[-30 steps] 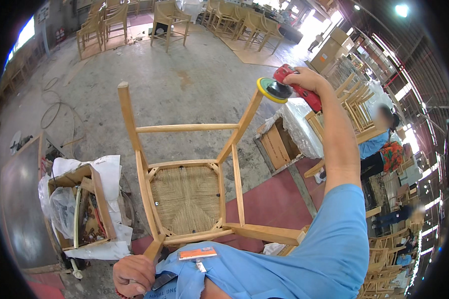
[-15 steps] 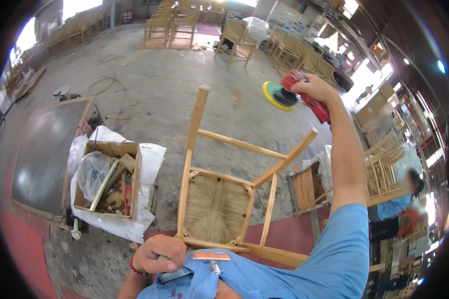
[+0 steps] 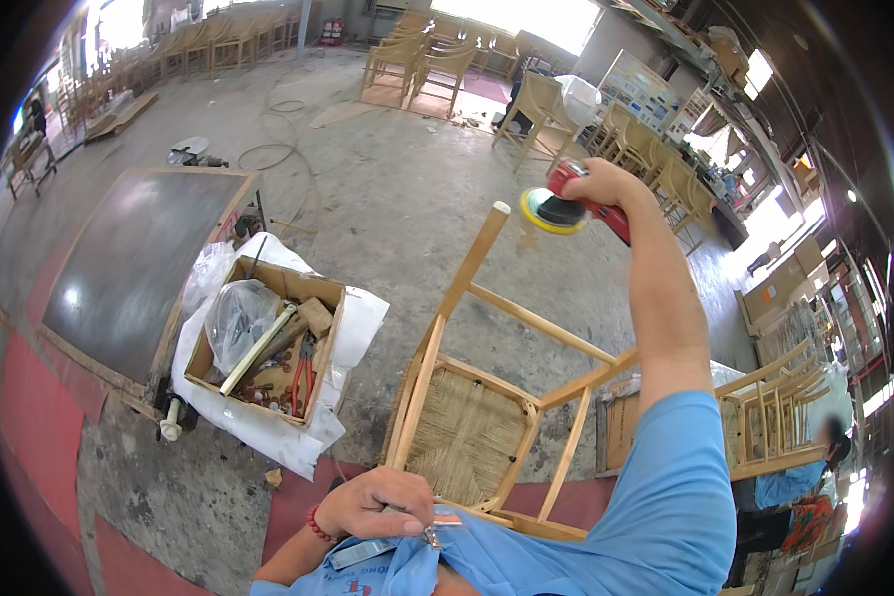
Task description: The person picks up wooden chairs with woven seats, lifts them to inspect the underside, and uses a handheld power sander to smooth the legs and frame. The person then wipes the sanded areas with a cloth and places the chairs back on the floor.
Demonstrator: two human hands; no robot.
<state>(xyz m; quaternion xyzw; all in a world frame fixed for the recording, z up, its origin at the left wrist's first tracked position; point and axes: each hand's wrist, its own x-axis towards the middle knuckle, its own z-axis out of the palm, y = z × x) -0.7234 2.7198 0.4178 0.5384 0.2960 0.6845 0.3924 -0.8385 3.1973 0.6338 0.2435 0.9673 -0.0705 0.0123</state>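
My right hand (image 3: 611, 186), arm stretched out, is closed round a red handheld power sander (image 3: 606, 211). Its round pad (image 3: 552, 213) has a yellow edge and hangs just right of a leg tip of a wooden chair (image 3: 487, 233). Tipped over in front of me, the chair shows the underside of its woven seat (image 3: 467, 432), with its legs pointing up and away. My left hand (image 3: 379, 505), wearing a red bead bracelet, has curled fingers at the chair's near end, close to my blue shirt. Whatever lies inside that hand is hidden.
To the left, a cardboard box (image 3: 330, 392) of tools, a plastic bag and small parts rests on white sheeting. A dark framed panel (image 3: 134, 273) stands beyond it. Several chairs (image 3: 442, 70) fill the back. Stacked chair frames (image 3: 775, 402) and a person (image 3: 795, 487) are at right.
The view has swung, so the chair and box appear farther right. The sander is now closer to the chair's leg tip. Both hands keep their closed shape.
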